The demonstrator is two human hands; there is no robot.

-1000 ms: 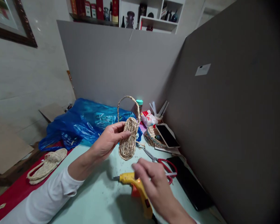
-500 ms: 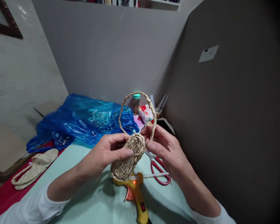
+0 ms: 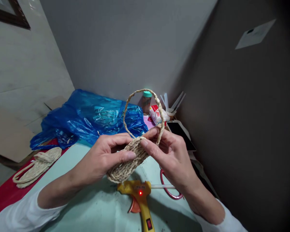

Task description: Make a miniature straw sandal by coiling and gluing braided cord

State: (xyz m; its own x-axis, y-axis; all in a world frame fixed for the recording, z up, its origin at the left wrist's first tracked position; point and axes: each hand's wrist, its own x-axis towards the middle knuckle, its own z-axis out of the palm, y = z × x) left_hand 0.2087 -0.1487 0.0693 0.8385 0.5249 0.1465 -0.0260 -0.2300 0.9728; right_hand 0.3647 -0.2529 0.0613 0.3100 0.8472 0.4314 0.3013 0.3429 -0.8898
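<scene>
Between my hands is an oval piece of coiled straw braid [image 3: 129, 162], tilted above the table. My left hand [image 3: 108, 154] grips its left side, thumb lying across the face. With thumb and fingers, my right hand [image 3: 168, 149] pinches the upper right edge where the loose braid [image 3: 126, 111] leaves the coil. That braid arches up in a large loop over both hands. Just below lies a yellow hot glue gun [image 3: 137, 190], its red light lit and a clear glue stick [image 3: 162, 186] in its back. Red-handled scissors [image 3: 170, 190] lie partly hidden behind my right wrist.
Blue plastic bags [image 3: 87, 112] heap at the back left. A finished-looking coil of straw braid [image 3: 40, 166] rests on red cloth [image 3: 4, 196]. Behind the loop stand a green-lidded jar [image 3: 146, 99], a tissue pack [image 3: 157, 114] and a cup of glue sticks [image 3: 172, 108]. Grey panels enclose the back and right.
The oval coil has tipped flatter, its face now seen at a steeper slant. My right thumb has moved left onto its top edge. The view has shifted slightly.
</scene>
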